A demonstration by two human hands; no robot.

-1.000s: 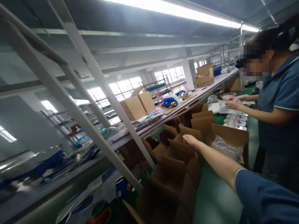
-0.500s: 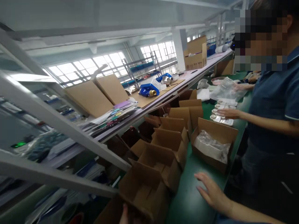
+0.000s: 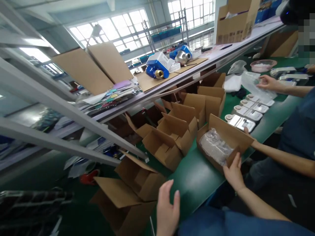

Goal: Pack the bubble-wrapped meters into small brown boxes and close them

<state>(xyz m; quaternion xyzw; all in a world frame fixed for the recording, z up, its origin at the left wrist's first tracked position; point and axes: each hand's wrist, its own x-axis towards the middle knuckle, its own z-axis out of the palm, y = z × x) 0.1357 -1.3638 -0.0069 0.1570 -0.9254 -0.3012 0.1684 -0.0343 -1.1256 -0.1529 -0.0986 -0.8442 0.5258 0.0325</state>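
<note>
The open brown cardboard box (image 3: 226, 132), located at the edge of the green counter (image 3: 194, 178), already contains a clear-plastic-wrapped item (image 3: 215, 146); its raised flap is not folded shut. The opening faces upward, and the box's long axis runs diagonally from far left to near right, roughly parallel to the item. The right hand (image 3: 233, 173) grasps the box's near end; the left hand (image 3: 167, 207) is empty, fingers parted, to the box's near left.

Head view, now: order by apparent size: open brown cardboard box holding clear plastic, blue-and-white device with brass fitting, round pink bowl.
Brown cardboard box
Blue-and-white device
Pink bowl

Apparent size only; the box is nearest the camera.
</note>
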